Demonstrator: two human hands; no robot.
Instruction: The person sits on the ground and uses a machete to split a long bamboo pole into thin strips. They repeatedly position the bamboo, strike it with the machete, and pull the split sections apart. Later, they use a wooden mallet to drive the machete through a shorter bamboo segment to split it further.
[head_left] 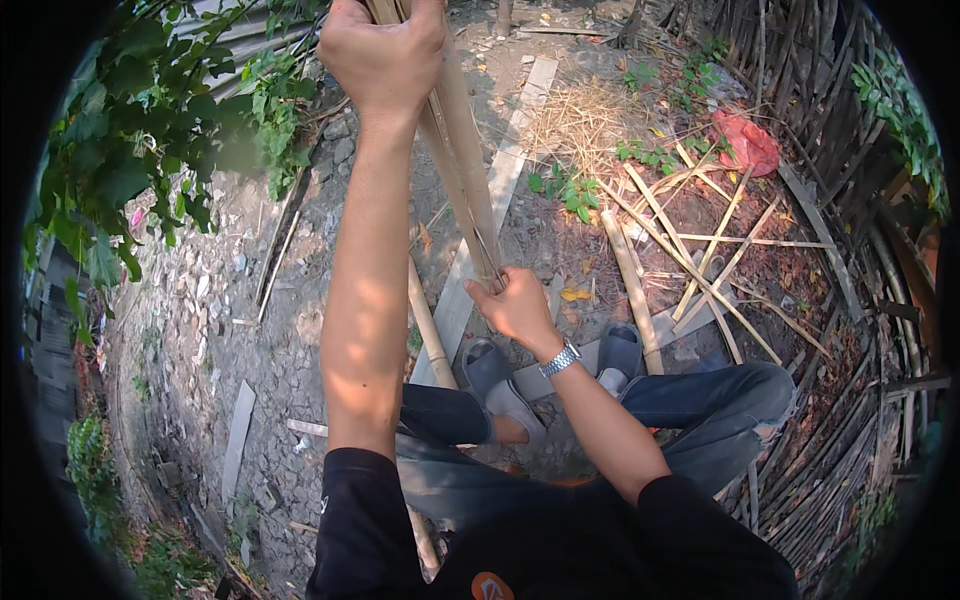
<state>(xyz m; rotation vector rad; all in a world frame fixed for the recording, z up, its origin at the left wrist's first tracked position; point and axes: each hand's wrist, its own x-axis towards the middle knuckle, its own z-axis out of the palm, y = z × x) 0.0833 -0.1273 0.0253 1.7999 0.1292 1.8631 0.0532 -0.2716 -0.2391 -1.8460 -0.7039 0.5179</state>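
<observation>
A long split bamboo pole (463, 165) runs from the top edge down toward my feet, with a dark gap along its length. High up, my left hand (383, 60) is closed round it, the arm stretched out. My right hand (517, 312), with a metal watch on the wrist, is closed at the pole's lower end, thumb pointing left. Its inner fingers are partly hidden, and whether they hold anything more cannot be made out. The pole's upper end passes out of view.
Cut bamboo strips (700, 260) lie crossed on the ground at right, near a red plastic bag (747, 142) and dry shavings (582, 125). A grey plank (508, 165) lies beyond the pole. Bamboo lengths (632, 290) rest by my sandals. A stick fence (800, 70) borders the right; leafy branches (130, 130) overhang the left.
</observation>
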